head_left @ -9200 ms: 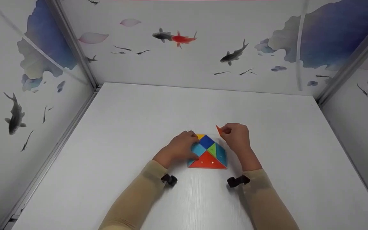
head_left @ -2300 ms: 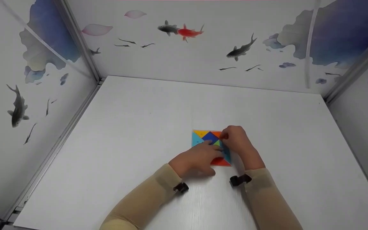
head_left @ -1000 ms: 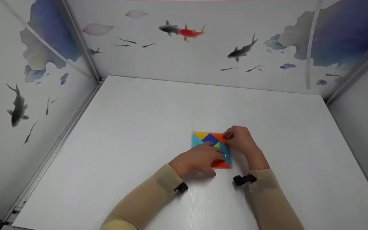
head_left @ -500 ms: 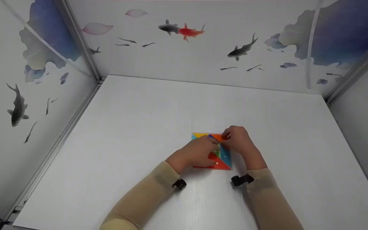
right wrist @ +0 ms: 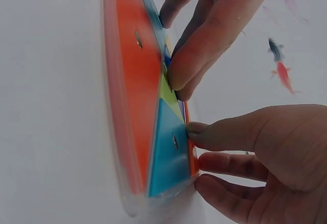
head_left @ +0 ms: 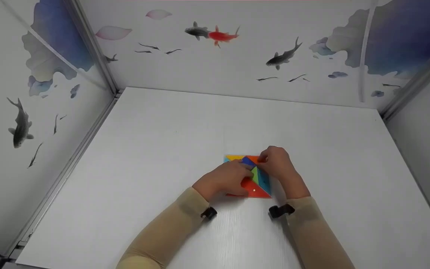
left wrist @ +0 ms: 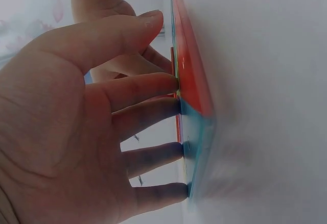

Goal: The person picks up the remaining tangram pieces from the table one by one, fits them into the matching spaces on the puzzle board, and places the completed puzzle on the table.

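Observation:
A square tangram of coloured pieces lies in a clear tray (right wrist: 134,207) on the table. Its red triangle (head_left: 258,192) is nearest the person, with a teal piece (right wrist: 171,152) and a green triangle (head_left: 255,175) beside it. A dark blue square (head_left: 249,161) and a yellow triangle (head_left: 233,157) show farther back. My left hand (head_left: 224,177) rests its nearly straight fingertips on the pieces, hiding the left part. At the far right corner my right hand (head_left: 280,160) pinches an orange triangle (head_left: 251,158) between thumb and fingers; in the left wrist view an edge stands slightly proud.
The white table (head_left: 170,130) is bounded by a back wall (head_left: 237,78) and side walls printed with fish and leaves. Each wrist wears a black camera mount, the left one (head_left: 209,213) and the right one (head_left: 281,211).
The orange triangle, held up in the air at first, is now at the tangram's far right corner. My left hand has shifted over the pieces, lately drawing back left and baring the green triangle.

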A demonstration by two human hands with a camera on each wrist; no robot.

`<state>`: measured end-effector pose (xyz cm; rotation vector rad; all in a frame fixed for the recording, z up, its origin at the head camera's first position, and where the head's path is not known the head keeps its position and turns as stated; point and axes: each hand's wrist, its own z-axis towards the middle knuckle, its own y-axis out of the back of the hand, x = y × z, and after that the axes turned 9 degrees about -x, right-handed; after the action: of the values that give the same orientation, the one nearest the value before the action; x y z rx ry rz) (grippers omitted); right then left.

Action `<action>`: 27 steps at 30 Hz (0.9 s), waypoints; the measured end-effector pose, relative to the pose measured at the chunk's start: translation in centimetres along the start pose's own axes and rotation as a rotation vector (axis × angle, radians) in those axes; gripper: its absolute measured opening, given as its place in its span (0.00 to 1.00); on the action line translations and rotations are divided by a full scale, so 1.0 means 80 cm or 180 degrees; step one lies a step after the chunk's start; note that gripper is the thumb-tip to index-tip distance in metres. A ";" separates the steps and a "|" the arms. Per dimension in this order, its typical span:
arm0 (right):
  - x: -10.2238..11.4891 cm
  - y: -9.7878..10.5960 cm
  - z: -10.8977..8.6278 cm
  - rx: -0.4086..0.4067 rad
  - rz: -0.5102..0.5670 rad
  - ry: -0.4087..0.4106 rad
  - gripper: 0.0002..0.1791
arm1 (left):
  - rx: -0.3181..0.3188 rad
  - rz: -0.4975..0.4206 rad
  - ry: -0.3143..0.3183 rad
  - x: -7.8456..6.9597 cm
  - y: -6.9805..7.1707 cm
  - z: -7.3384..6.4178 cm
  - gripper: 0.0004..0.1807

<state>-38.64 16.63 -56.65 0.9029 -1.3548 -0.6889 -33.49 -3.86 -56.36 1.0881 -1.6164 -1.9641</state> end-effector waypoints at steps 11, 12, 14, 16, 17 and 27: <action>-0.003 -0.001 0.001 0.0092 0.0113 -0.0194 0.13 | 0.0083 -0.0005 0.0085 -0.002 0.001 0.000 0.20; -0.003 -0.001 0.002 0.0099 0.0159 -0.0231 0.12 | 0.0088 -0.0016 0.0102 -0.002 0.002 0.000 0.21; -0.004 -0.001 0.002 0.0105 0.0225 -0.0270 0.12 | 0.0103 -0.0034 0.0122 -0.003 0.003 -0.001 0.24; -0.005 -0.002 0.003 0.0108 0.0245 -0.0261 0.12 | 0.0117 -0.0009 0.0125 -0.004 0.003 -0.001 0.27; -0.005 -0.001 0.003 0.0116 0.0259 -0.0269 0.11 | 0.0128 0.0024 0.0117 -0.005 0.002 -0.001 0.29; -0.006 0.001 0.001 0.0043 0.0221 -0.0153 0.14 | 0.0292 0.0139 0.0258 -0.017 -0.012 -0.002 0.41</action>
<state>-38.80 17.08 -56.84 0.8507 -1.4286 -0.6523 -32.39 -2.76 -56.80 1.1416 -1.6867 -1.8106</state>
